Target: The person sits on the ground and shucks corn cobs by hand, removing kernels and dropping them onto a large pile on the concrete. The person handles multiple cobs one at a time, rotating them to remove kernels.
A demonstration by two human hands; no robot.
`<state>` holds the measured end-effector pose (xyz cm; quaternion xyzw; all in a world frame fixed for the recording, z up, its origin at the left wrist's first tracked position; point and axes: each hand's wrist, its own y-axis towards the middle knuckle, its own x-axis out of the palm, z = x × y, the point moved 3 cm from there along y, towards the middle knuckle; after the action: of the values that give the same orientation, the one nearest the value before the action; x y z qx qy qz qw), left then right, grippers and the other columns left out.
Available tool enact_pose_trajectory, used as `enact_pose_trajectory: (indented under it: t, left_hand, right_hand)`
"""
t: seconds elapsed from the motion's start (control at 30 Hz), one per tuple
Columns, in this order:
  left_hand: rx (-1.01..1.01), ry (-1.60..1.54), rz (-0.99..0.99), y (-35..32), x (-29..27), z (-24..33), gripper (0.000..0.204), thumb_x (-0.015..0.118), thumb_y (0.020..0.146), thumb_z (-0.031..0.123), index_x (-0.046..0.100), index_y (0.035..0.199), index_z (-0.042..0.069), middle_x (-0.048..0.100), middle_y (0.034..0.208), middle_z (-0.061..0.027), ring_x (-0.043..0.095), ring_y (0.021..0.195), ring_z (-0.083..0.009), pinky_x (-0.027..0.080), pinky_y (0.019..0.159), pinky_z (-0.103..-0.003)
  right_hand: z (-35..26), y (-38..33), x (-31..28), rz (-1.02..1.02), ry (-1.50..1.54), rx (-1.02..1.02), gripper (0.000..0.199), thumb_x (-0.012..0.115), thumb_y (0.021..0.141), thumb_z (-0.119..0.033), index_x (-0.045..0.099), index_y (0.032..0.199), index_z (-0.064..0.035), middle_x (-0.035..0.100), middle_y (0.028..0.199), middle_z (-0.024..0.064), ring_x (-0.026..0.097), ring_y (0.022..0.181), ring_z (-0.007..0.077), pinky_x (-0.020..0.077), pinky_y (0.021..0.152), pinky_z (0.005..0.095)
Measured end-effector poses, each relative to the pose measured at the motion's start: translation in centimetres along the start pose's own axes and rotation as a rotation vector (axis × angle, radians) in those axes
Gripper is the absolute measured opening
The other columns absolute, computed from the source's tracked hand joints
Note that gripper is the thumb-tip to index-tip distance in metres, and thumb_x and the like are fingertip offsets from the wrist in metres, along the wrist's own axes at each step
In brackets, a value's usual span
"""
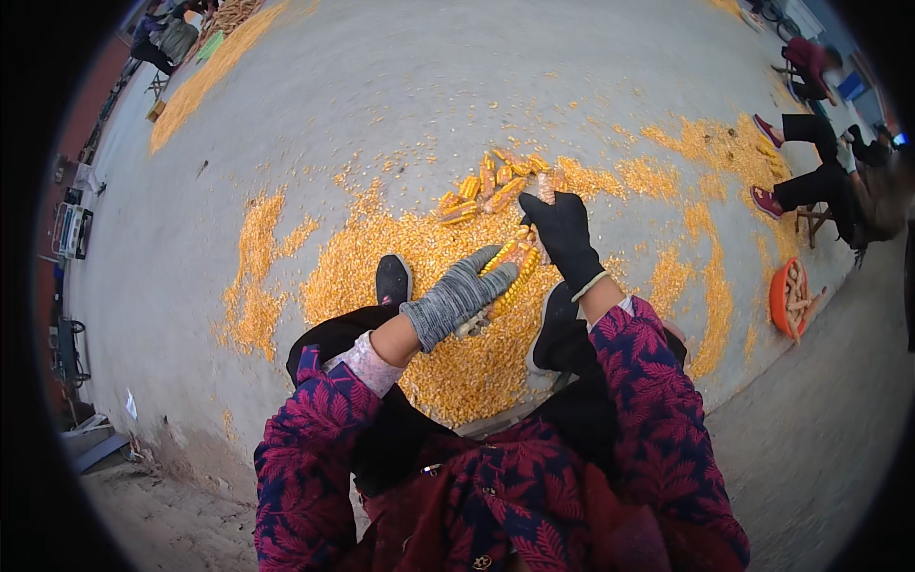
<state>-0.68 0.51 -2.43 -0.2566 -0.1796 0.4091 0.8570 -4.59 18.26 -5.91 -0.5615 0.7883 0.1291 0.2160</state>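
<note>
In a grey knitted glove, my left hand (454, 299) is wrapped around a yellow ear of corn (521, 275). Part of that ear still carries rows of kernels, while a pale strip runs along it. My right hand (564, 236), gloved in black, is closed on a bare corncob (545, 189), whose pale end sticks out above the fist. The two hands are close together, with the fist by the ear's upper end. Beneath them spreads a heap of loose corn kernels (477, 377). Just beyond lie several partly shelled ears (460, 212).
My shoes (393, 279) flank the kernel heap. An orange basin (789, 300) with bare cobs stands at right, near a seated person (829, 181). More kernels (253, 286) lie scattered over the concrete floor (143, 305). Other people (152, 40) sit at far left.
</note>
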Motion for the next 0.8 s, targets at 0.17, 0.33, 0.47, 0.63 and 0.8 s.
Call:
enact_pose_trajectory:
  t: [0.17,0.33,0.47,0.63,0.8]
  left_hand:
    - [0.19,-0.267,-0.185,1.0,-1.3,-1.1,0.039,0.052,0.087,0.039,0.049,0.113,0.01,0.054,0.065,-0.0037,0.045,0.041,-0.0096,0.034,0.035,-0.021]
    - [-0.155,-0.697,-0.303,1.2,-0.8,-0.4,0.038,0.049,0.087,0.046,0.053,0.099,0.01,0.054,0.067,-0.0057,0.044,0.039,-0.012,0.032,0.032,-0.022]
    - [0.016,-0.21,0.022,0.9,-0.6,-1.7,0.044,0.053,0.087,0.041,0.049,0.117,0.009,0.051,0.06,-0.0015,0.042,0.038,-0.0102,0.032,0.032,-0.021]
    - [0.076,0.285,0.144,1.4,-0.5,-0.7,0.057,0.055,0.088,0.035,0.035,0.134,0.008,0.055,0.063,-0.0007,0.048,0.047,-0.0061,0.04,0.04,-0.021]
    - [0.212,-0.177,-0.118,0.4,-1.7,0.1,0.049,0.047,0.089,0.042,0.045,0.124,0.008,0.06,0.074,-0.0094,0.052,0.047,-0.0115,0.043,0.04,-0.024]
  right_hand:
    - [-3.3,-0.9,-2.6,-0.31,0.571,-0.295,0.027,0.053,0.083,-0.023,0.066,0.094,-0.002,0.065,0.095,0.0088,0.058,0.094,0.0182,0.0398,0.089,0.0307]
    - [-4.0,-3.6,-1.1,-0.108,-0.012,-0.688,0.019,0.063,0.076,-0.023,0.067,0.088,-0.0094,0.062,0.085,0.0094,0.056,0.09,0.025,0.0386,0.083,0.0361]
    - [-3.3,-2.7,1.6,0.098,0.001,-0.454,0.024,0.06,0.076,-0.028,0.063,0.063,-0.0071,0.056,0.061,0.0107,0.056,0.062,0.0294,0.0414,0.058,0.0416]
    - [-1.3,-0.7,1.6,0.029,0.06,0.0,0.031,0.058,0.077,-0.032,0.062,0.062,-0.0059,0.06,0.06,0.0099,0.059,0.059,0.025,0.0447,0.058,0.0343]
    - [-0.7,0.3,-3.7,-0.09,0.673,-0.016,0.022,0.062,0.078,-0.024,0.068,0.087,-0.0054,0.062,0.073,0.0024,0.058,0.07,0.0121,0.0439,0.062,0.0265]
